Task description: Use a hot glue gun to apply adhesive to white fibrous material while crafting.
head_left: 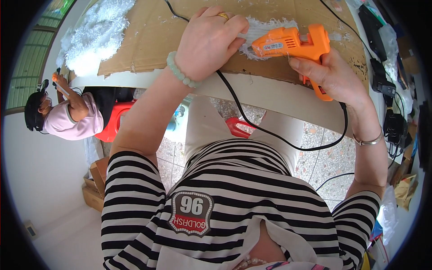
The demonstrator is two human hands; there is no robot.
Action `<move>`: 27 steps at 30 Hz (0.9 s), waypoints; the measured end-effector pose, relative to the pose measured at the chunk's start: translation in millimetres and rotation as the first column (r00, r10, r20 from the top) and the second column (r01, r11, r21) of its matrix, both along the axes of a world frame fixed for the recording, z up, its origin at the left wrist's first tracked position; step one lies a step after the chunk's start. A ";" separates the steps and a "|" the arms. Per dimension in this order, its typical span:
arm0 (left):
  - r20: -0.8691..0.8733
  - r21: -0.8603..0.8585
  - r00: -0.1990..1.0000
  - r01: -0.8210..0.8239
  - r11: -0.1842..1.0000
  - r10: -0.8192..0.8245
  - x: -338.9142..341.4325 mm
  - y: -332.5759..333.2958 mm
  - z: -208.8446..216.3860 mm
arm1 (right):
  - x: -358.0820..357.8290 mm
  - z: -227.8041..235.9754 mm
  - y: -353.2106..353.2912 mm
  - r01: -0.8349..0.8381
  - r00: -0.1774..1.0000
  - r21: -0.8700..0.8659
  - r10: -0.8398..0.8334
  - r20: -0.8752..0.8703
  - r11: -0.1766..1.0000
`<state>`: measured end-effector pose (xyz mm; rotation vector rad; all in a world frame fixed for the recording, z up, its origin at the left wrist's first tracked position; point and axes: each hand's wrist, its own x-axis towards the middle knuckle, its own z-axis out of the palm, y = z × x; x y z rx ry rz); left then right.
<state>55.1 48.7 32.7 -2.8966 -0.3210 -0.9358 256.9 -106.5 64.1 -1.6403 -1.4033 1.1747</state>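
My right hand (pixel 330 74) is wrapped round the handle of an orange hot glue gun (pixel 288 42). Its nozzle points left, over the near edge of a white fringed, fluffy piece (pixel 265 27) lying on the cardboard (pixel 166 49). Beside that piece's left end is my left hand (pixel 211 40), with curled fingers and the thumb close to the nozzle. Whatever its fingertips pinch is hidden. From the gun's handle a black cord (pixel 288 145) loops below the table edge and runs up behind my left wrist.
White shredded fluff (pixel 96 36) is heaped at the far left of the table. Black power adapters (pixel 384 85) and plastic bags (pixel 389 42) crowd the right side. At the left, another person (pixel 74 110) sits on a red stool (pixel 112 126), holding an orange tool. Cardboard boxes (pixel 93 191) stand behind.
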 end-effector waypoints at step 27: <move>0.088 -0.126 0.993 0.092 0.988 -0.081 -15.2 -15.4 -3.8 | 5.4 -6.7 -4.8 0.016 1.000 0.056 -0.015 -0.016 0.998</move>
